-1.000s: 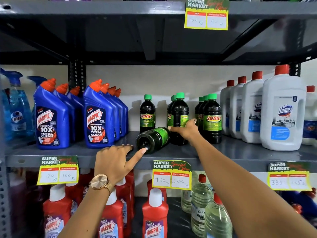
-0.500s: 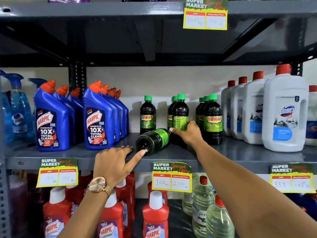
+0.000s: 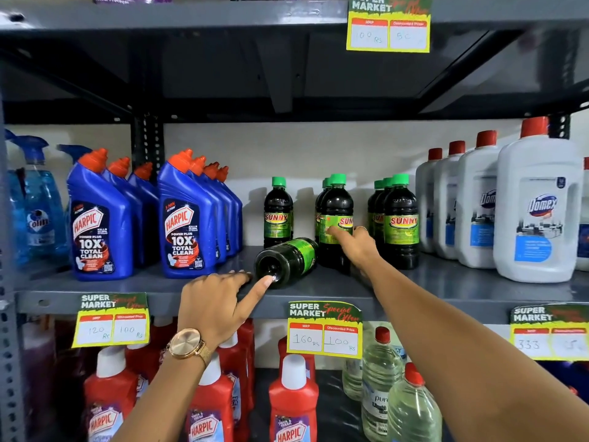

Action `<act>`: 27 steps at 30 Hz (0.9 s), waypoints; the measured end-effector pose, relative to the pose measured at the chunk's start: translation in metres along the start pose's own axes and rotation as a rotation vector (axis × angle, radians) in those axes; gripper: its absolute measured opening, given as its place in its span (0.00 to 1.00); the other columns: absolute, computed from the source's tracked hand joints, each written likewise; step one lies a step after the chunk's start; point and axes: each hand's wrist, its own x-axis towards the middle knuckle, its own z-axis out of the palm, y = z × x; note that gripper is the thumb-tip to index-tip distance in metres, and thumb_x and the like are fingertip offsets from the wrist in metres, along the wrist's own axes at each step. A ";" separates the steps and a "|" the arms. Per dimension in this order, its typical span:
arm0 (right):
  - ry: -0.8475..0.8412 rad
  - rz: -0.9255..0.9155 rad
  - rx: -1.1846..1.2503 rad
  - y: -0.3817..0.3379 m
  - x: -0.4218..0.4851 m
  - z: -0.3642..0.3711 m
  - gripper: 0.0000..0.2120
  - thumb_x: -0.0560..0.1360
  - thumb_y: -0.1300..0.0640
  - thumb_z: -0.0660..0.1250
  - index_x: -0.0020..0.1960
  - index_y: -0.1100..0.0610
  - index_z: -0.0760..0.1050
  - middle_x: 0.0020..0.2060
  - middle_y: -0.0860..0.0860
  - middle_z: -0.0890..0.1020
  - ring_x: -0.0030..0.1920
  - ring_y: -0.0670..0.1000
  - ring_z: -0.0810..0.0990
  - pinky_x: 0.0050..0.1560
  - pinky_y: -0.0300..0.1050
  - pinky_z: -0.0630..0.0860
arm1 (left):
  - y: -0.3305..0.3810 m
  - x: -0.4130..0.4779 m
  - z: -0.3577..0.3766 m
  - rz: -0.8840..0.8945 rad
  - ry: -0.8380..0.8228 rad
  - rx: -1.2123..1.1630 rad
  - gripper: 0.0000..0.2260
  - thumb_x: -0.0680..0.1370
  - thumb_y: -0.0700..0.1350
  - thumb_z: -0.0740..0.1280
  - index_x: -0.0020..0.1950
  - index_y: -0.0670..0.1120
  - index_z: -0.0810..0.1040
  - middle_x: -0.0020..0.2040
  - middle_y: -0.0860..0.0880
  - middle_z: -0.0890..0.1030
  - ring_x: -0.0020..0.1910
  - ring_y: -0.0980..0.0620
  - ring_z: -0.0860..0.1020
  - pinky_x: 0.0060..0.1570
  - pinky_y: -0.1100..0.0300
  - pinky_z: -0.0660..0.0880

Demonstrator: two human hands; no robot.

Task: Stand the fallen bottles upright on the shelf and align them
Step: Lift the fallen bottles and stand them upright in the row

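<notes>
A dark Sunny bottle [image 3: 287,260] with a green label lies on its side on the grey middle shelf [image 3: 446,282], base toward me. My left hand [image 3: 220,301] is at the shelf's front edge, index fingertip touching that base and the other fingers curled. My right hand [image 3: 357,247] reaches past the fallen bottle's far end, index finger on the label of the upright middle Sunny bottle [image 3: 336,212]. Its thumb and lower fingers are hidden. A single Sunny bottle [image 3: 278,212] stands at the left and a row of Sunny bottles [image 3: 401,218] at the right.
Blue Harpic bottles [image 3: 185,224] stand left of the Sunny bottles and white Domex jugs [image 3: 538,212] to the right. A dark upper shelf [image 3: 287,74] hangs overhead. Price tags [image 3: 325,330] hang on the shelf edge. Red Harpic bottles [image 3: 293,400] and clear bottles [image 3: 382,387] fill the lower shelf.
My right hand has lifted slightly, from the fallen bottle's top end to the upright middle bottle's label. My left index finger stays on the base. The fallen bottle still lies on its side.
</notes>
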 end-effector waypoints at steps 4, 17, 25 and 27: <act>0.044 -0.021 -0.025 0.002 0.000 -0.001 0.06 0.69 0.56 0.70 0.40 0.58 0.76 0.46 0.58 0.80 0.48 0.58 0.78 0.47 0.48 0.76 | -0.001 0.000 0.002 0.001 -0.011 -0.010 0.30 0.75 0.67 0.47 0.42 0.52 0.84 0.30 0.51 0.83 0.30 0.50 0.80 0.26 0.61 0.70; -0.004 -0.019 -0.127 0.006 0.001 -0.005 0.29 0.70 0.50 0.75 0.64 0.64 0.72 0.62 0.62 0.77 0.61 0.60 0.76 0.62 0.52 0.74 | 0.001 0.000 -0.001 0.013 -0.020 0.016 0.28 0.75 0.66 0.49 0.39 0.51 0.84 0.27 0.50 0.81 0.28 0.49 0.79 0.24 0.63 0.61; 0.251 0.010 -0.313 -0.004 -0.016 -0.009 0.43 0.71 0.31 0.60 0.66 0.68 0.66 0.64 0.65 0.73 0.63 0.66 0.74 0.55 0.56 0.73 | -0.001 0.000 0.001 -0.001 -0.034 0.032 0.31 0.75 0.68 0.46 0.35 0.50 0.81 0.25 0.50 0.79 0.27 0.48 0.78 0.25 0.62 0.62; 0.192 0.029 -0.367 -0.014 -0.024 -0.009 0.48 0.68 0.24 0.50 0.61 0.67 0.72 0.56 0.63 0.78 0.55 0.63 0.79 0.48 0.51 0.72 | -0.002 -0.001 0.002 -0.002 -0.034 0.013 0.32 0.74 0.68 0.45 0.37 0.51 0.82 0.26 0.50 0.80 0.27 0.48 0.79 0.25 0.62 0.64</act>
